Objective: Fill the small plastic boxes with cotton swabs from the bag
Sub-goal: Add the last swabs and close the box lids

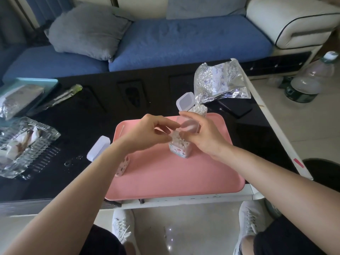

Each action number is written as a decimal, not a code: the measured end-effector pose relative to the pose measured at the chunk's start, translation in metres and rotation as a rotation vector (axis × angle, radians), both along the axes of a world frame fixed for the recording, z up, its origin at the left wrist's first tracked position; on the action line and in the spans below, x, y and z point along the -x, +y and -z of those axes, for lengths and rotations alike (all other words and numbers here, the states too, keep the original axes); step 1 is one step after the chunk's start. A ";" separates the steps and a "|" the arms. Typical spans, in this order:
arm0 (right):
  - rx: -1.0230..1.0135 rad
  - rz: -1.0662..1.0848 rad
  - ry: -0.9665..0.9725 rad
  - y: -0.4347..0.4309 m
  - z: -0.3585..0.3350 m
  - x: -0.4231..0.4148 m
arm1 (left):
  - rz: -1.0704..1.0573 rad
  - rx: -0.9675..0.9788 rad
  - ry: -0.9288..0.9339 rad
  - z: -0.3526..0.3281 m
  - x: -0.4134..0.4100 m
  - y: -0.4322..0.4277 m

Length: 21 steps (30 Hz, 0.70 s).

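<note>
Small plastic box, floral print: upright mid pink tray, packed with cotton swabs standing on end. Left hand pinches the swab heads with curled fingertips, probably squaring the bundle so it seats. Right hand curls round the clear lid, holding it tipped back out of the way; exact finger contact is blurred. Second box sits at the tray's far edge, full, lid up. Dotted box at the left edge, lid up, half hidden by the left forearm, contents not visible. Bag lies beyond on the black surface, past the right hand, so that arm is in the way of a reach. One loose swab on the tray. Glass ashtray far left, well apart.
</note>
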State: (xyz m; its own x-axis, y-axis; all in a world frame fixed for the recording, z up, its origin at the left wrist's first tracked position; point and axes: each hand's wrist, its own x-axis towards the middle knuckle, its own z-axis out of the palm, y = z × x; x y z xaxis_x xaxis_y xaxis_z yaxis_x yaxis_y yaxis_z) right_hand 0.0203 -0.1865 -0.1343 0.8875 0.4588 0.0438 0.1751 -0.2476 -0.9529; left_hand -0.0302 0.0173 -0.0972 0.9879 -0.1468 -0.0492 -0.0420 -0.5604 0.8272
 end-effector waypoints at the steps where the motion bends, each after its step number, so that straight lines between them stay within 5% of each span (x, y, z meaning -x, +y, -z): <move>1: 0.005 0.002 -0.006 0.001 0.000 0.000 | 0.034 -0.008 0.009 -0.002 0.002 0.002; 11: -0.003 -0.034 0.063 -0.003 0.004 0.002 | -0.118 -0.009 -0.229 0.011 0.008 -0.017; 21: -0.050 -0.050 0.181 0.001 -0.002 0.001 | -0.058 -0.157 -0.202 0.017 0.002 -0.021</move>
State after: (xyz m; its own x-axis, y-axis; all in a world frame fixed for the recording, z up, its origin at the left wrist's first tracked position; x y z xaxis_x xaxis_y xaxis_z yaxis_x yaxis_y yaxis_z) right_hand 0.0194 -0.1860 -0.1328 0.8591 0.5037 -0.0911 0.0102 -0.1947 -0.9808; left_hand -0.0327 -0.0036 -0.1141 0.9865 -0.0955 0.1327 -0.1618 -0.6873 0.7081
